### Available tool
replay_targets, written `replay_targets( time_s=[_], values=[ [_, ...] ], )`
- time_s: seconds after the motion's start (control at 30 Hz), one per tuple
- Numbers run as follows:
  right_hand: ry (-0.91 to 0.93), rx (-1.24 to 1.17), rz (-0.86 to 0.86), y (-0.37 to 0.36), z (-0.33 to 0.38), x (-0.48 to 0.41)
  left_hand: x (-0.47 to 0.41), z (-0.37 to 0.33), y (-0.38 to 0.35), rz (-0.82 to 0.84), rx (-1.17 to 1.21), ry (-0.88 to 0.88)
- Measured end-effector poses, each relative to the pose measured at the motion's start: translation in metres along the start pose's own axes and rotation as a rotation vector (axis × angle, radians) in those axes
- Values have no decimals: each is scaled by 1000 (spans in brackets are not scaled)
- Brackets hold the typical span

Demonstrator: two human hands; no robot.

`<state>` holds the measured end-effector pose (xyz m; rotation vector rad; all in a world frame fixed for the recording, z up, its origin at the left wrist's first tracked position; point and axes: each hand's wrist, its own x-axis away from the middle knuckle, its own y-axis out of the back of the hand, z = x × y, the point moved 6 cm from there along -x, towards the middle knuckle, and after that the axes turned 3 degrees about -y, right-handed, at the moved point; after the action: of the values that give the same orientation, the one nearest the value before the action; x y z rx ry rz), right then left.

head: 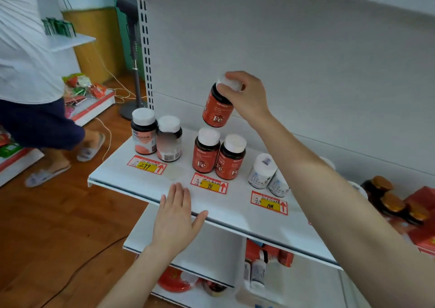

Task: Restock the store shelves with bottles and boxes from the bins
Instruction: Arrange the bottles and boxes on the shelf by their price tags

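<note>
Left hand (175, 218): flat on shelf (122, 176). Right hand (249, 96): pinches tilted bottle (217, 111) by cap (229, 84); we could topple pair (206, 157) below.

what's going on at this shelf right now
A person is stocking a white shelf. The right hand grips a red Fe bottle by its white cap, holding it tilted in the air above two matching bottles that stand behind the 98 price tag. The left hand rests flat on the shelf's front edge. Pink-labelled bottles and white bottles stand to either side.
</note>
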<state>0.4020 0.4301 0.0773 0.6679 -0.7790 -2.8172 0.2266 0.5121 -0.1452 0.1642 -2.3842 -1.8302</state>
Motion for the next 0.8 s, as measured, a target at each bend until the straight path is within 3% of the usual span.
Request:
replay_targets(
  time_s=[0.4,0.8],
  values=[
    [-205,195,352,-69,-66,-17,-6,3,3,-17,-69,31],
    [-249,224,372,-70,-70,-9,-5,1,4,-34,-69,5]
  ],
)
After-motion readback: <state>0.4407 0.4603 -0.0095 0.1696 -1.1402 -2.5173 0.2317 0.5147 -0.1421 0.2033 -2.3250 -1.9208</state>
